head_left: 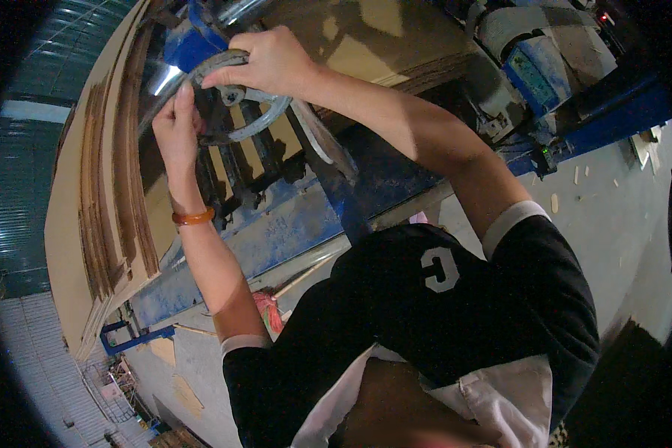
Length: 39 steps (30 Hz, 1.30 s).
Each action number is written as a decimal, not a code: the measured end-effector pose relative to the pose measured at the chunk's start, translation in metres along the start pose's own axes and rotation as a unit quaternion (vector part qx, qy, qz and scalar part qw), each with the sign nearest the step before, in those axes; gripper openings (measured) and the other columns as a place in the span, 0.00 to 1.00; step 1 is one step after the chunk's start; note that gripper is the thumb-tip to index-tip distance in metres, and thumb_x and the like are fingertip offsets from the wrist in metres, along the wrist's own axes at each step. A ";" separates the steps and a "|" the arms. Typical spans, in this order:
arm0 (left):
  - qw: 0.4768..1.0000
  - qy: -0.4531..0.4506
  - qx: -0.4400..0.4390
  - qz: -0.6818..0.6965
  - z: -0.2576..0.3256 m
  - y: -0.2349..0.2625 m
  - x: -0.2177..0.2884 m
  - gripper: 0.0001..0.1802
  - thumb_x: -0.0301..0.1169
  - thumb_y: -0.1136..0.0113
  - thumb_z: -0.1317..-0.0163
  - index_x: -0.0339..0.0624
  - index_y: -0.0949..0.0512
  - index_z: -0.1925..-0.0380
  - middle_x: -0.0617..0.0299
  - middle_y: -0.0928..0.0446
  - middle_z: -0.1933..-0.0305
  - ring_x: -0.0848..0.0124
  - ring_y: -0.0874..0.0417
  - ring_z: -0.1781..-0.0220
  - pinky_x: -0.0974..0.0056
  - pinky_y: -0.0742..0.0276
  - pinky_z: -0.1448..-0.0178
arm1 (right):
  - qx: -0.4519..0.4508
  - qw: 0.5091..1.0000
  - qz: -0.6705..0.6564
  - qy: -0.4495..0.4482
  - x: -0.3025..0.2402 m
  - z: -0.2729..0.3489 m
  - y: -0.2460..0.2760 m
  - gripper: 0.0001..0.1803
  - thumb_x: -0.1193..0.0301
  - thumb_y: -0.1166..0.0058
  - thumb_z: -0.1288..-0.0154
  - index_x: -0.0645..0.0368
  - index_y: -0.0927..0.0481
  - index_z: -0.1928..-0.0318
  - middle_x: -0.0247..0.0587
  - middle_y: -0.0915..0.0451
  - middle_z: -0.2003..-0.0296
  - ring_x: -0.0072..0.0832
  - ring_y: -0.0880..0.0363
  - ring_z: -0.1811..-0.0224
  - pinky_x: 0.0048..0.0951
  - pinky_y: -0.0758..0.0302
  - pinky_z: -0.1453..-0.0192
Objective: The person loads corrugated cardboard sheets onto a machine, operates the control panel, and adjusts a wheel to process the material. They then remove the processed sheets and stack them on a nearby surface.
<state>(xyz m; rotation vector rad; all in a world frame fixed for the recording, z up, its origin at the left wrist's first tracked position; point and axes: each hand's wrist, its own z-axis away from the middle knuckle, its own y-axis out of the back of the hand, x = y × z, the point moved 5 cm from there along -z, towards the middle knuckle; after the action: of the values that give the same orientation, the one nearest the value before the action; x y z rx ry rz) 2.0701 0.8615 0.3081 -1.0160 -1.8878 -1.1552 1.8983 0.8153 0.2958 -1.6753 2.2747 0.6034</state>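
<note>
1. the right hand (pixel 272 61) has its fingers curled tight over the upper rim of a grey metal handwheel (pixel 235 101), clamped on it from above.
2. the left hand (pixel 175 127) reaches up to the wheel's left side; its fingers are close together and pressed on the rim, though whether they wrap fully around it cannot be told.
3. the handwheel is a round ring of dull, worn metal with spokes running to a hub; it sits on the front of a blue machine (pixel 299 216), between the two hands and high in the view.
4. an orange bracelet (pixel 193 217) circles the left wrist.
5. both arms come out of a dark shirt (pixel 455 313) with pale cuffs and a pale collar.
6. the machine's blue paint is scuffed and dusty; a stack of brown cardboard sheets (pixel 112 194), layered edges showing, stands to its left.
7. below lies a grey concrete floor (pixel 612 201) strewn with small cardboard scraps; a corrugated wall (pixel 30 149) bends along the left rim.
</note>
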 end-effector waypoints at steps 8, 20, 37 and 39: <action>1.000 0.002 0.001 -0.017 0.001 -0.001 0.002 0.23 0.47 0.45 0.42 0.41 0.30 0.86 0.70 0.39 0.87 0.80 0.39 0.85 0.73 0.42 0.80 | -0.027 0.999 -0.001 -0.039 -0.002 0.003 0.006 0.28 0.44 0.36 0.60 0.61 0.23 0.80 0.42 0.27 0.87 0.33 0.27 0.85 0.27 0.29 0.78; 0.998 -0.022 0.056 -0.007 0.013 -0.003 0.005 0.18 0.43 0.48 0.38 0.39 0.28 0.78 0.70 0.34 0.82 0.81 0.37 0.78 0.75 0.43 0.74 | -0.091 0.993 -0.056 -0.045 0.006 0.003 0.005 0.26 0.47 0.39 0.54 0.61 0.21 0.75 0.42 0.24 0.84 0.29 0.26 0.83 0.27 0.29 0.77; 0.956 0.095 0.158 0.226 0.063 -0.019 -0.070 0.30 0.56 0.58 0.39 0.42 0.33 0.50 0.59 0.32 0.50 0.69 0.31 0.49 0.58 0.35 0.45 | -0.066 0.974 -0.159 -0.146 0.010 0.024 0.020 0.22 0.52 0.41 0.49 0.60 0.22 0.66 0.46 0.23 0.77 0.31 0.23 0.77 0.30 0.29 0.71; 0.939 0.091 0.136 0.302 0.064 -0.031 -0.073 0.31 0.58 0.58 0.40 0.44 0.33 0.50 0.59 0.32 0.51 0.69 0.31 0.49 0.59 0.35 0.45 | -0.068 0.981 -0.122 -0.136 0.007 0.016 0.020 0.22 0.52 0.41 0.49 0.61 0.23 0.68 0.48 0.23 0.78 0.35 0.23 0.76 0.32 0.29 0.71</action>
<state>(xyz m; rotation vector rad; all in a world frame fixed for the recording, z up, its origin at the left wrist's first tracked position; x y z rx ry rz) 2.0664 0.8919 0.2107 -1.1694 -1.3892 -0.5864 1.8769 0.8219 0.2818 -1.7740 1.8420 0.8842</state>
